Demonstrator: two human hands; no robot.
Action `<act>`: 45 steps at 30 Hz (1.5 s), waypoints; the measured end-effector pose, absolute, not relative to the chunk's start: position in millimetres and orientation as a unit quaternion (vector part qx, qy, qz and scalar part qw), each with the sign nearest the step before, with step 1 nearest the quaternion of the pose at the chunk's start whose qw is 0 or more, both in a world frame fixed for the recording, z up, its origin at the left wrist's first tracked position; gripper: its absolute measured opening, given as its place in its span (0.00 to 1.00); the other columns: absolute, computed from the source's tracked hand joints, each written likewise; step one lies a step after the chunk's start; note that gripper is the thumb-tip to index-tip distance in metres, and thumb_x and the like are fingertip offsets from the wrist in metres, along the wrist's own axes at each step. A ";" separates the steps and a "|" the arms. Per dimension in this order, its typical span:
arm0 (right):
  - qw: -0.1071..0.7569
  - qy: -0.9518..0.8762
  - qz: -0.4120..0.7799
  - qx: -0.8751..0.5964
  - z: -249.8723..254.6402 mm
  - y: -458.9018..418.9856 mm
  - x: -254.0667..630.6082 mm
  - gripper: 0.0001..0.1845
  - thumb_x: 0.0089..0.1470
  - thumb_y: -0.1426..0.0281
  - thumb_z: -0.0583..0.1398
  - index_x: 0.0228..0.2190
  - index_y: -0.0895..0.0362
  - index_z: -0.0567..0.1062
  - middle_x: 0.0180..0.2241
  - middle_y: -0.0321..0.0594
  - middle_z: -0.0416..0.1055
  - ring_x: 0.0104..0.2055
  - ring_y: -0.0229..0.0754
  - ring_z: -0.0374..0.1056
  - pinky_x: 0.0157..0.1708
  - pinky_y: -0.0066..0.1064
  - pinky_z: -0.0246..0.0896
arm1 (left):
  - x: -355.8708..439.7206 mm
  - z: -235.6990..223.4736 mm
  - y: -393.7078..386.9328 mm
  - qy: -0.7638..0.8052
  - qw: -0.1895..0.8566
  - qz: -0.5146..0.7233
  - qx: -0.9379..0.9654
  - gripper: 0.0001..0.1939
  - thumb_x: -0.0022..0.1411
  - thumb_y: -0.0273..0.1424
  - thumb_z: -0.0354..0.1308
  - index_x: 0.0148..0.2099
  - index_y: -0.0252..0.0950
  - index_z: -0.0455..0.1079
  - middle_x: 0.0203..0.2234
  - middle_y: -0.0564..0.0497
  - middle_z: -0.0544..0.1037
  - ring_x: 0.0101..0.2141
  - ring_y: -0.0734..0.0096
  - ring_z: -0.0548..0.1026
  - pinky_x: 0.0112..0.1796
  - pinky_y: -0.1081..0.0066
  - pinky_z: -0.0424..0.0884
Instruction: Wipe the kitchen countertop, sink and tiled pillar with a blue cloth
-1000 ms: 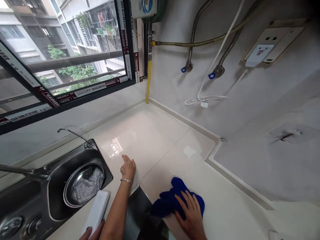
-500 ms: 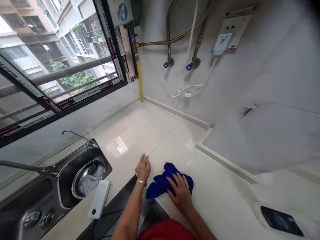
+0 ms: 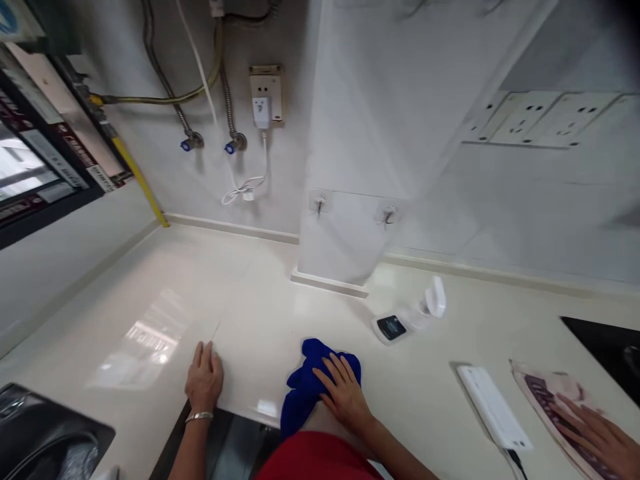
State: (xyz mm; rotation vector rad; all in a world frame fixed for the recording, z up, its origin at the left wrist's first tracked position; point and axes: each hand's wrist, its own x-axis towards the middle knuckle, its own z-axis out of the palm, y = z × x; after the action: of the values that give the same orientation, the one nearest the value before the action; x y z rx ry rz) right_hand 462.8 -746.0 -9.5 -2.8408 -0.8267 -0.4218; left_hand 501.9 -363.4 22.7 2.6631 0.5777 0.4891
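A crumpled blue cloth (image 3: 306,383) lies on the pale countertop (image 3: 245,313), partly hanging toward the front edge. My right hand (image 3: 345,393) is on top of it, fingers curved over the cloth and holding it against the surface. The palm hides part of the cloth. To the left, my left hand (image 3: 204,378), with a bracelet at the wrist, rests on the counter near its front edge. Its fingers are stretched out and hold nothing.
A sink (image 3: 55,427) is at lower left. Right of the cloth are a clear bottle with a dark label (image 3: 391,327), a white device with a cable (image 3: 493,407), and another person's hand (image 3: 600,433) on a printed packet (image 3: 545,393). A wall corner (image 3: 330,283) juts out behind.
The view has swung right, bringing the bottle, white device, packet and other person's hand into sight. My right hand stays on the cloth, my left by the counter's edge.
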 end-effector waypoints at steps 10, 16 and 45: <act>0.034 0.010 -0.157 -0.987 -12.8 -757.3 526.5 0.30 0.61 0.65 0.54 0.63 0.57 0.63 0.63 0.58 0.59 0.67 0.66 0.49 0.63 0.61 0.44 | 500.9 9.4 -370.0 0.175 0.139 0.242 0.944 0.22 0.67 0.35 0.47 0.57 0.30 0.72 0.61 0.35 0.69 0.53 0.51 0.75 0.51 0.56 0.73; 0.035 0.087 -0.107 -0.990 5.3 -706.7 613.9 0.31 0.63 0.63 0.51 0.63 0.64 0.61 0.62 0.66 0.59 0.65 0.71 0.52 0.62 0.63 0.40 | 499.8 12.8 -371.9 0.213 0.151 0.221 0.940 0.22 0.68 0.34 0.45 0.55 0.33 0.73 0.60 0.40 0.71 0.47 0.54 0.77 0.46 0.57 0.75; 0.227 -0.376 0.001 -0.899 9.7 -658.7 554.5 0.33 0.53 0.68 0.56 0.61 0.48 0.64 0.67 0.40 0.56 0.71 0.49 0.42 0.70 0.54 0.35 | 499.0 19.2 -373.6 0.229 0.172 0.203 0.936 0.20 0.65 0.30 0.48 0.56 0.38 0.73 0.61 0.45 0.71 0.44 0.57 0.77 0.43 0.58 0.74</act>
State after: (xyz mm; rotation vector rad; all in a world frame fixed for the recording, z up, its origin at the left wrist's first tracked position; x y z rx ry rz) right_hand 554.5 -658.7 9.7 -2.4761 -1.0348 0.0028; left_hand 499.0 -373.6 19.2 2.6582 0.6507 0.5759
